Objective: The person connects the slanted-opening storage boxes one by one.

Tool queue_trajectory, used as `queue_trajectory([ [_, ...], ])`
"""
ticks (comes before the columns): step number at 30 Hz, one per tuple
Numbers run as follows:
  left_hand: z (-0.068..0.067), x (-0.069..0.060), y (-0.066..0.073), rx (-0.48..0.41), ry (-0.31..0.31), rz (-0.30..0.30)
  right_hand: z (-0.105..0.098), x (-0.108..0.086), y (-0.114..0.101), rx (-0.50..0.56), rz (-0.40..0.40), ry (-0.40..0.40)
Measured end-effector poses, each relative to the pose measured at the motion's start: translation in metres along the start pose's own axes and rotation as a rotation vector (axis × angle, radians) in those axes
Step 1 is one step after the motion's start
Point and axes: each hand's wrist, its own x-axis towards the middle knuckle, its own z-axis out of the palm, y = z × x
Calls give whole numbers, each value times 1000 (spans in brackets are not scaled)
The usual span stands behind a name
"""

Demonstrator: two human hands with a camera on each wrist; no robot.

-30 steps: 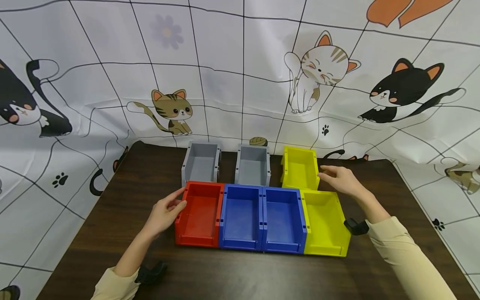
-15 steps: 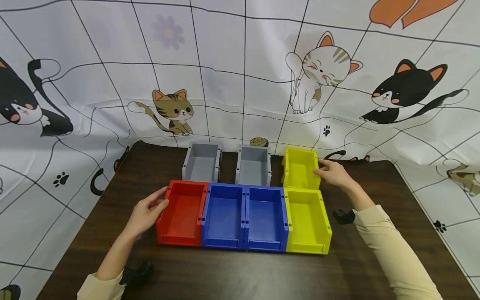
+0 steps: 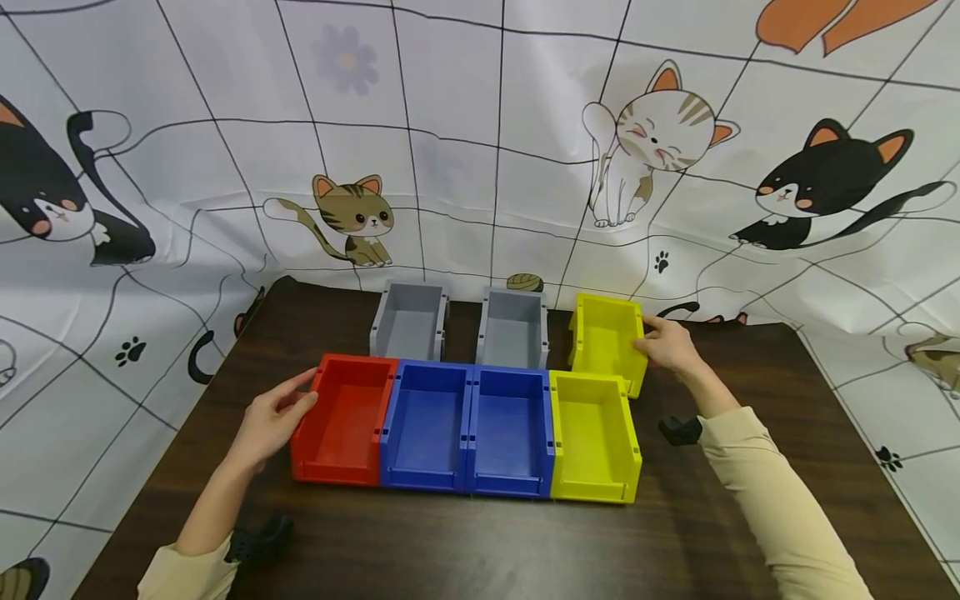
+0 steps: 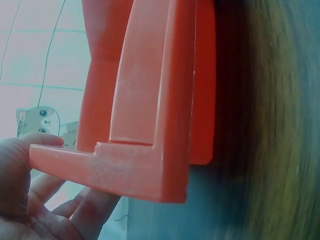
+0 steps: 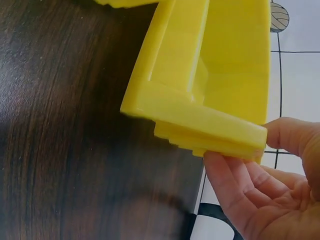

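Note:
My left hand (image 3: 264, 425) holds the left wall of a red plastic bin (image 3: 343, 421), thumb on one side and fingers on the other, as the left wrist view shows. Joined to this bin in a row are a blue bin (image 3: 427, 425), a second blue bin (image 3: 510, 429) and a yellow bin (image 3: 594, 433). My right hand (image 3: 671, 346) pinches the right wall of another yellow bin (image 3: 603, 337), which stands behind the row's right end. In the right wrist view the thumb lies on the upper edge of that yellow wall (image 5: 220, 122), fingers beneath.
Two grey bins, a left one (image 3: 409, 323) and a right one (image 3: 513, 329), stand behind the row, near the back of the dark wooden table (image 3: 480, 550). A white cat-print cloth (image 3: 450, 167) hangs behind and at both sides.
The joined row of red, blue and yellow bins has slid left with my left hand. My right hand has moved in from the right and taken hold of the rear yellow bin's wall.

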Motion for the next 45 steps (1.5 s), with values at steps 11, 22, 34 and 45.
queue_trajectory([
  [11, -8, -1, -7, 14, 1, -5, -19, -14, 13, -56, 60, 94],
  [22, -9, -2, -7, 24, -6, -22, -57, -50, 34, -150, 1, 157],
  [34, -10, -1, -6, 43, -5, -12, -66, -106, 31, -207, -53, 131],
  [45, -12, 4, -8, 44, 6, 1, -49, -142, 21, -172, -112, 141],
])
